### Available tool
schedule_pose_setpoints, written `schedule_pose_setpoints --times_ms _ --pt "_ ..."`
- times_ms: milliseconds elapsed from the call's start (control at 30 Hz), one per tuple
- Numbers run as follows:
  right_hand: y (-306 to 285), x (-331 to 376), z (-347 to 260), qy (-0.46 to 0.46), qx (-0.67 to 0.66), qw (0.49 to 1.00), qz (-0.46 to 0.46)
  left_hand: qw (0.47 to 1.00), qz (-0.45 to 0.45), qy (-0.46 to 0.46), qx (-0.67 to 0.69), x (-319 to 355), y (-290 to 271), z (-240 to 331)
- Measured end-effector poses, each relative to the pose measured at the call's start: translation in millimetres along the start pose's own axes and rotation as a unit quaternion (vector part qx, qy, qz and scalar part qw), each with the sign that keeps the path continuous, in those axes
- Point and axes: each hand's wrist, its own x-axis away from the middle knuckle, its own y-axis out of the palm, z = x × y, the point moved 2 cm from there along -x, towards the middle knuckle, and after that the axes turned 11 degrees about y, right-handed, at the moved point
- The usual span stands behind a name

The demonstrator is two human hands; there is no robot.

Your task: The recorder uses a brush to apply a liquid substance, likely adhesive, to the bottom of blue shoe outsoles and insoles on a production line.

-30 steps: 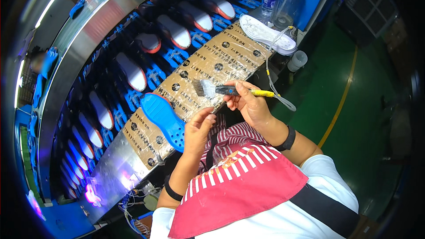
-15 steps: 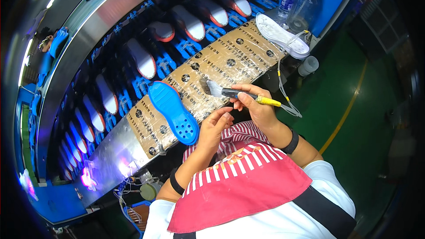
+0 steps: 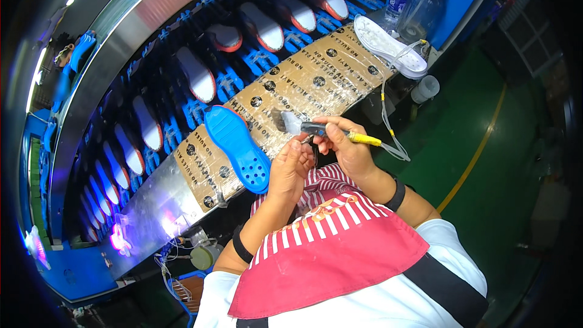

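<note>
A small brush [image 3: 316, 127] with a yellow handle and a dark, splayed bristle head is held just above the near edge of the counter [image 3: 316, 79]. The right hand [image 3: 347, 149] is clenched around the brush handle, fingers wrapped over its middle, so the bristles stick out to the person's left and the yellow tip pokes out to the right. The left hand [image 3: 290, 167] sits just beside it, fingertips touching the brush near its metal collar in a light pinch; whether it truly grips is hard to tell.

Just left of the left hand, a bright blue shoe sole [image 3: 237, 146] lies flat on the counter, its holed heel end nearest the person and close to the left hand, but apart from it. The counter top is covered in brown printed tape. Farther along it to the right rests a white shoe sole [image 3: 388, 45], well apart from both hands. A thin clear tube [image 3: 388, 127] hangs down from there, passing close by the yellow handle tip.

Behind the counter, a curved conveyor [image 3: 182, 91] carries a row of white soles on blue holders. Two clear plastic bottles [image 3: 413, 0] stand at the far right end. The person wears a red and white striped apron [image 3: 328, 249] and dark wristbands.
</note>
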Motion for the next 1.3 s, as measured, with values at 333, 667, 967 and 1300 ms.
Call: schedule_pose_setpoints --times_ms 333,667,967,1300 --pt "8 4 13 0.079 -0.115 0.988 -0.068 0.997 -0.024 0.016 0.073 -3 9 13" --pt "18 0 -10 -0.069 0.056 0.993 -0.082 0.978 -0.104 -0.002 0.181 -15 15 17" --pt "22 -2 -3 -0.047 0.015 0.999 -0.002 0.973 -0.066 -0.007 0.223 -22 8 9" --pt "17 -3 7 -0.016 -0.054 0.998 0.003 0.97 -0.084 0.009 0.23 -24 2 3"
